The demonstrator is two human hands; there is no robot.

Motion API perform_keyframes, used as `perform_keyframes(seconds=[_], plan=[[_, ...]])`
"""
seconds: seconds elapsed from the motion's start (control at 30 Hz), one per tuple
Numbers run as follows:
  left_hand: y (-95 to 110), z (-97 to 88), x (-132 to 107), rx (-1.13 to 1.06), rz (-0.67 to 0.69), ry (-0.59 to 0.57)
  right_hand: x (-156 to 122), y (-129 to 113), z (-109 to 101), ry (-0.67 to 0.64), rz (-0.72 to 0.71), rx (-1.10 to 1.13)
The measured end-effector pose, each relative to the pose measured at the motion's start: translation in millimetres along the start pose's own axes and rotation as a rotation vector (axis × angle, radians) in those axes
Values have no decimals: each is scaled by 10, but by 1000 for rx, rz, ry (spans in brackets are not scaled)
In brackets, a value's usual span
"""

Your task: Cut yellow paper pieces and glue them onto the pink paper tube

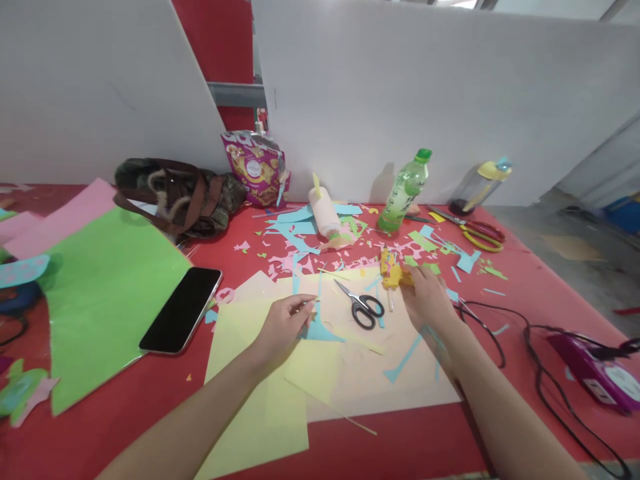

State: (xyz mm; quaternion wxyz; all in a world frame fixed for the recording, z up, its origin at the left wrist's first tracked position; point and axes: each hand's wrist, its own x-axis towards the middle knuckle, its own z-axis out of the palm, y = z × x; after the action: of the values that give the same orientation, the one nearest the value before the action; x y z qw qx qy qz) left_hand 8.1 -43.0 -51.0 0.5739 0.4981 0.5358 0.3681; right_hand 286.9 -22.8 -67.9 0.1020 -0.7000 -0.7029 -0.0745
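Observation:
My left hand (287,325) is closed in a pinch over the paper sheets, with a small yellow piece of paper (313,312) at its fingertips. To the right, my right hand (429,297) has its fingers around the handle of a yellow glue gun (390,270), which lies low over the table with a clear glue stick (391,300) showing at its near end. Between the hands lie black-handled scissors (361,305), blades slightly apart. Pale pink paper (360,383) and yellow paper (255,407) spread beneath, with blue paper strips (403,360) on top.
A pink paper roll (325,212) stands among paper scraps. Behind are a green bottle (404,192), a yellow-lidded bottle (483,187), a snack bag (257,167) and a dark bag (185,197). A phone (183,310) rests on green paper (110,287). Cables (533,353) and a purple power strip (595,373) lie right.

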Motion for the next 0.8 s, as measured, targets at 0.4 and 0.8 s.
perform_keyframes(seconds=[0.4,0.8], plan=[[45,-47,37,-97,-48,-7,9,41,-216,-245,268,-63],[-62,-85,62,-219,-35,-45,-3,99,-157,90,283,388]])
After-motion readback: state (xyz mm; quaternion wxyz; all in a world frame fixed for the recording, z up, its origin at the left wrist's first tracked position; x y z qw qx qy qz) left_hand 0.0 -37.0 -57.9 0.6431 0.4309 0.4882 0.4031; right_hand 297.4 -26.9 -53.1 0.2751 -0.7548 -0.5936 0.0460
